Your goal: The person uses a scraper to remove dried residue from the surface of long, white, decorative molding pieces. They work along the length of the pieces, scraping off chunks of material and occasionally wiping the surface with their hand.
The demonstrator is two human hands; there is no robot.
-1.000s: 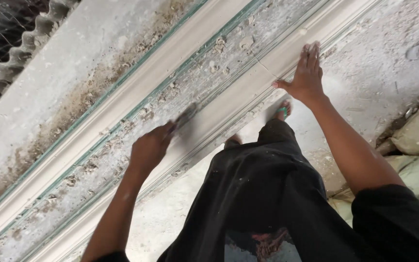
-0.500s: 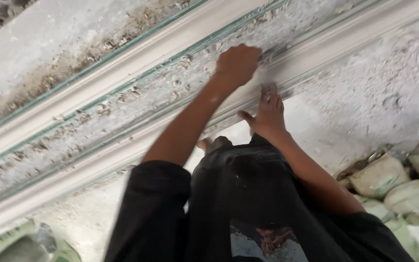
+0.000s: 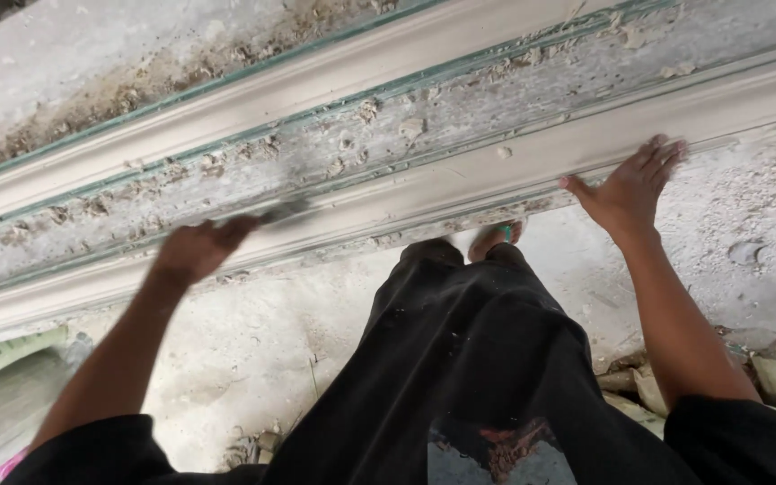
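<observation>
I see a long pale plaster cornice moulding (image 3: 460, 184) lying slantwise along the surface. A small dark, blurred blade tool (image 3: 282, 213) rests against its near edge, left of middle.

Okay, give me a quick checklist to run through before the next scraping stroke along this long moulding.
1. Left hand grips the scraping tool: cannot tell, both are motion-blurred.
2. Right hand braces flat on the near moulding: ok, fingers spread.
3. Tool edge touching the surface: cannot tell, blurred.
4. Channel between mouldings free of debris: not ok, crumbs and flakes lie along it.
5. Foot planted on the floor: ok, sandal visible beside the bench edge.
</observation>
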